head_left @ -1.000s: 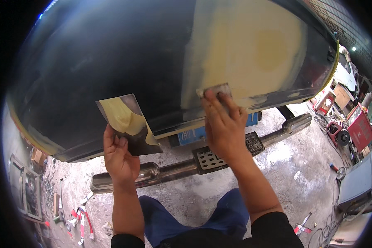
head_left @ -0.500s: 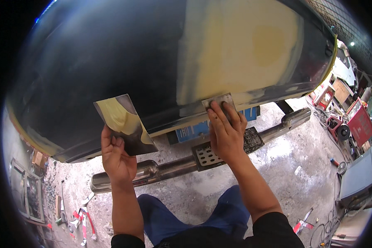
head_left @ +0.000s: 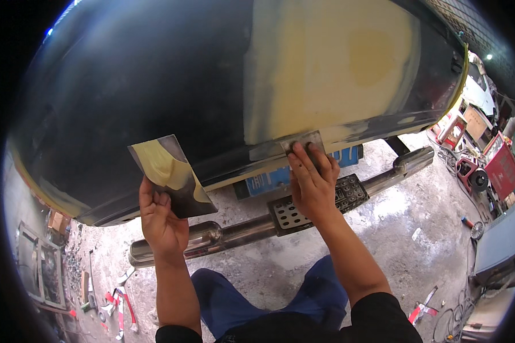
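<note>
Head view: brought spreader (head_left: 303, 138) toward six o'clock, pinched in right fingers (head_left: 304, 163), likely shifting work to panel's (head_left: 171, 74) lower edge, while pinching putty-smeared plate (head_left: 190, 201) in left fingers (head_left: 146, 193).

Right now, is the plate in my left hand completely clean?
No, pale yellow paste lies across part of the plate in your left hand.

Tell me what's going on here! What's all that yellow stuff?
A person's left hand is holding up a thin, flat plate with yellow paste on it. The right hand holds a smaller flat scraper, seemingly against the low part of a big dark vehicle panel. A wide pale-yellow patch covers part of that panel, just above the scraper. Below is a shiny metal bar.
</note>
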The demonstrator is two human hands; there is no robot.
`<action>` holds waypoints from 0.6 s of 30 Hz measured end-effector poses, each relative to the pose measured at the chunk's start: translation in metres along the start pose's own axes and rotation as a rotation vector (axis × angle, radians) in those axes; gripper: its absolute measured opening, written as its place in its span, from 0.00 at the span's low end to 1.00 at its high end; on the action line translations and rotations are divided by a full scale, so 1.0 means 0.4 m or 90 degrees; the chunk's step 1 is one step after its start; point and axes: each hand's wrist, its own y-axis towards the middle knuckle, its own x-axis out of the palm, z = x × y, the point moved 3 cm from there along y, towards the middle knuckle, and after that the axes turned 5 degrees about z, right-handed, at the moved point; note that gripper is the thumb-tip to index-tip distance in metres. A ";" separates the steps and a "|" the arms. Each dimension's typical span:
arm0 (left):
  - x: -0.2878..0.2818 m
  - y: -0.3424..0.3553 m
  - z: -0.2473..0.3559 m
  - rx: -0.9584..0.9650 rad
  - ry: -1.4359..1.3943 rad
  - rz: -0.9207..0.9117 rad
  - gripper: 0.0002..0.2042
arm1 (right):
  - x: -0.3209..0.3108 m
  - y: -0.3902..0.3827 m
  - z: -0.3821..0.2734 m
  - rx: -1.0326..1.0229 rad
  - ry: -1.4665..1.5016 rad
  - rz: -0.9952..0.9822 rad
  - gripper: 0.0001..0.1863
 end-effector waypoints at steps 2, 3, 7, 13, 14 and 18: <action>-0.001 -0.002 -0.003 -0.006 0.000 -0.001 0.25 | -0.008 0.021 -0.019 -0.001 0.012 0.002 0.25; 0.001 -0.004 -0.003 -0.010 -0.011 -0.004 0.26 | -0.002 0.033 -0.038 -0.003 0.016 0.001 0.26; 0.016 -0.004 -0.008 -0.012 -0.036 -0.010 0.26 | 0.039 0.017 -0.040 -0.021 -0.014 0.001 0.28; 0.012 -0.006 0.002 -0.008 -0.038 -0.024 0.26 | -0.008 -0.027 -0.043 0.057 0.027 -0.030 0.28; 0.013 -0.008 0.003 -0.010 -0.045 -0.031 0.26 | -0.013 -0.026 -0.038 0.068 0.028 -0.023 0.29; -0.001 -0.010 -0.008 -0.015 -0.028 -0.011 0.26 | -0.015 -0.017 -0.044 0.079 0.030 -0.039 0.29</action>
